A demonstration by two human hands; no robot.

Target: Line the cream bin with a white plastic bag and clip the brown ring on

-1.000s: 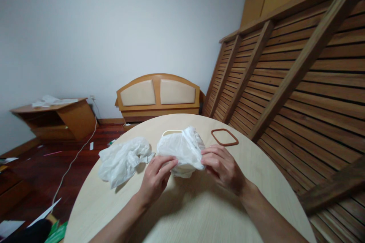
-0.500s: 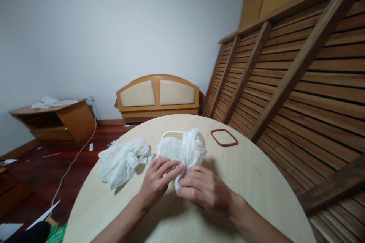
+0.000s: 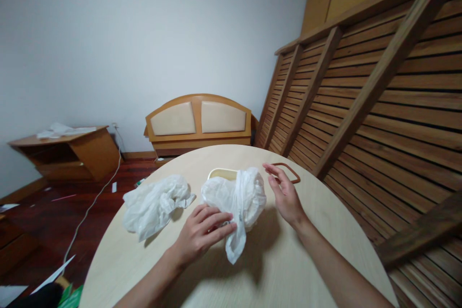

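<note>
A white plastic bag is wrapped around a cream-coloured container, whose rim shows at the back left. A twisted tail of the bag hangs towards me at the front. My left hand holds the bag at its front left, fingers laid over it and thumb hidden. To the right, my right hand is open and apart from the bag, its fingers spread. It is near a reddish-brown rounded-square ring, which it partly covers.
Another crumpled white plastic bag lies left on the round table. Beyond the table stands a headboard. Slatted wooden panels lean at the right. A low cabinet and a cable are at the left.
My right hand has let go of the bag's tail and moved right and away from me, towards the ring. The tail now hangs loose, while my left hand stays at the bag.
</note>
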